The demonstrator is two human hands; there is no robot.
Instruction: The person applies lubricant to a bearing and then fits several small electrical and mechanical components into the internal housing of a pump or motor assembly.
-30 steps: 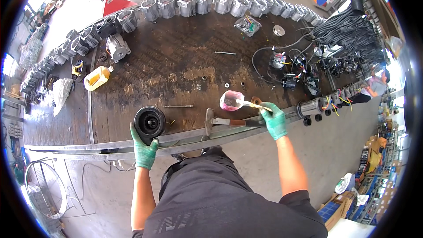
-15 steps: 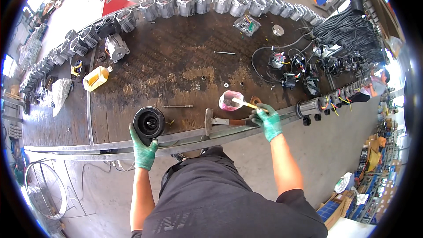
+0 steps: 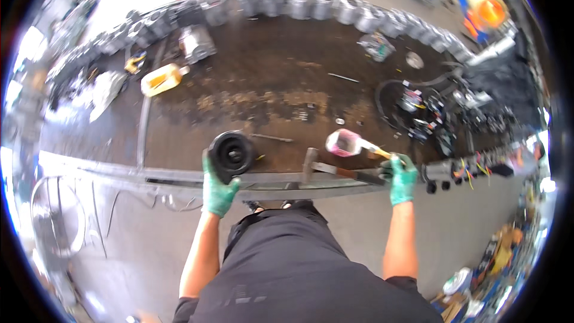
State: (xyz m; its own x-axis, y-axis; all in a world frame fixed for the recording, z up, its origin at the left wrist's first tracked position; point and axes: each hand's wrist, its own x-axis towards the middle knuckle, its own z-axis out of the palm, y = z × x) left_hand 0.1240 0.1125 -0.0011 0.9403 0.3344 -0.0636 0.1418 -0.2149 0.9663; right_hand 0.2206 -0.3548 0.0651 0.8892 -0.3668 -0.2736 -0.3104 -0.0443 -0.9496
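My left hand (image 3: 219, 192), in a green glove, is closed round the near-left side of a round black flanged part (image 3: 230, 157) with a hollow centre, at the bench's front edge. In my gloved right hand (image 3: 403, 180) is a small paint brush (image 3: 376, 149), gripped by its yellow handle. The pale bristles reach the right rim of a cut-down pinkish cup (image 3: 343, 143); whether they touch it I cannot tell. A hammer (image 3: 335, 170) lies between my hands along the front edge, its handle end close to my right hand. Behind the black part rests a thin metal rod (image 3: 272, 137).
Grey metal motor housings (image 3: 299, 5) line the back of the bench (image 3: 269, 54). On the left are a yellow bottle (image 3: 161, 80) and a motor (image 3: 197, 44). Wired parts (image 3: 421, 107) and black cables (image 3: 502, 78) crowd the right side.
The whole view has shifted, so the bench items appear farther right and turned slightly. Both hands keep their holds on the black part and the brush.
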